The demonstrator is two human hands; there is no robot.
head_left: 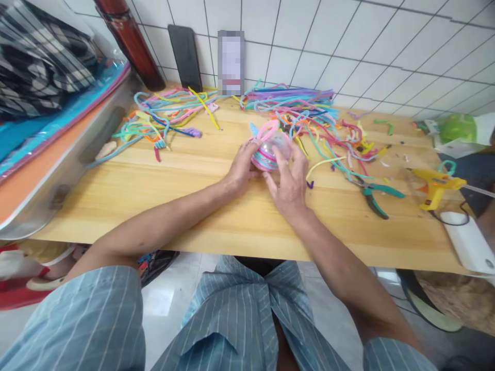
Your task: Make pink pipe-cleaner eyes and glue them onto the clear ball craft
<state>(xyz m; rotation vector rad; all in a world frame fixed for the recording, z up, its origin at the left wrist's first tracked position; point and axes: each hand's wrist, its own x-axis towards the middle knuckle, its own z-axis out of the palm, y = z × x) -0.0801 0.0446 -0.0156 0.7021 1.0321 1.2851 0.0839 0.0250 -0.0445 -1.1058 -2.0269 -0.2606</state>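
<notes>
Between my two hands is a clear round ball (277, 145) wrapped with pink and teal pipe cleaners, with a pink loop standing up at its top left. My left hand (244, 164) is closed around its left side, fingertips on the coloured bands. On the other side my right hand (291, 180) grips the ball, its thumb low and its fingers over the clear upper part. Just behind the ball lies a heap of bright pipe cleaners (290, 100). The ball's underside is hidden by my fingers.
More pipe cleaners (162, 118) lie at the left. Teal-handled pliers (373, 196), a yellow glue gun (436, 185) and a white power strip (467, 241) are at the right. A red flask (133, 49) and two phones lean by the tiled wall; a plastic bin (88, 149) flanks the left edge.
</notes>
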